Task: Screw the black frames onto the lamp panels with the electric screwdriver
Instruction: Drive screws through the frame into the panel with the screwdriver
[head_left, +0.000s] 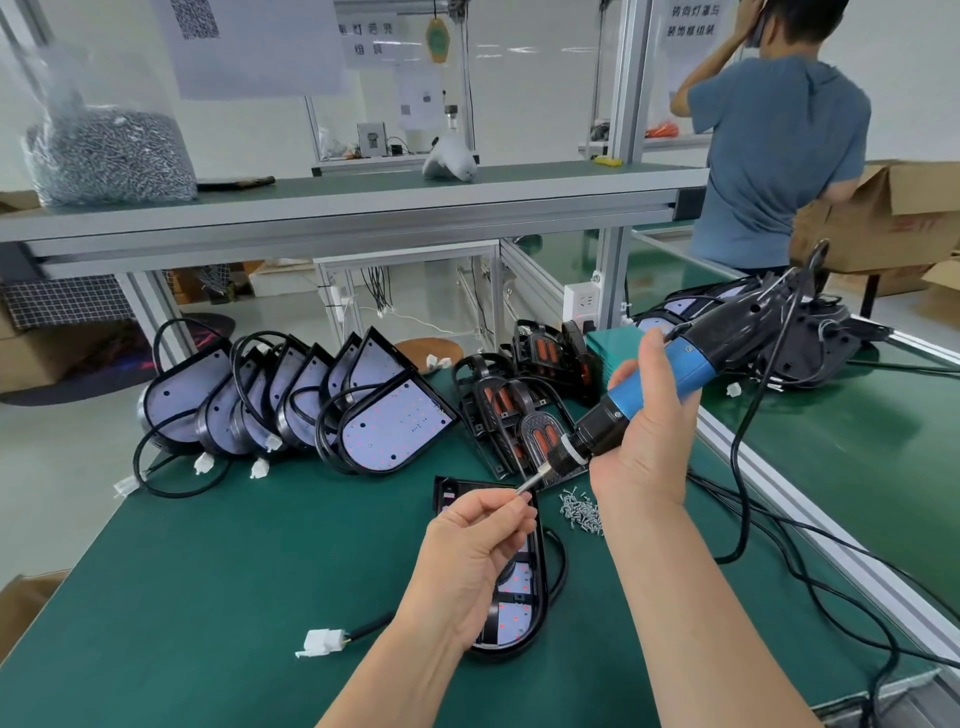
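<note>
The right hand (649, 431) wraps its grip round the electric screwdriver (660, 374), slanted down-left; the left hand (467, 561) pinches its bit (535, 480) above the framed lamp panel (519, 613) (long axis front-to-back). Open bench (234, 597) lies left.

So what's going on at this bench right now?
A person is assembling lamps. Their right hand grips a blue electric screwdriver while the left hand pinches the tip of its bit, perhaps seating a screw. Beneath lies a lamp panel with a black frame on it; loose screws, spare frames and bare panels sit nearby.
</note>
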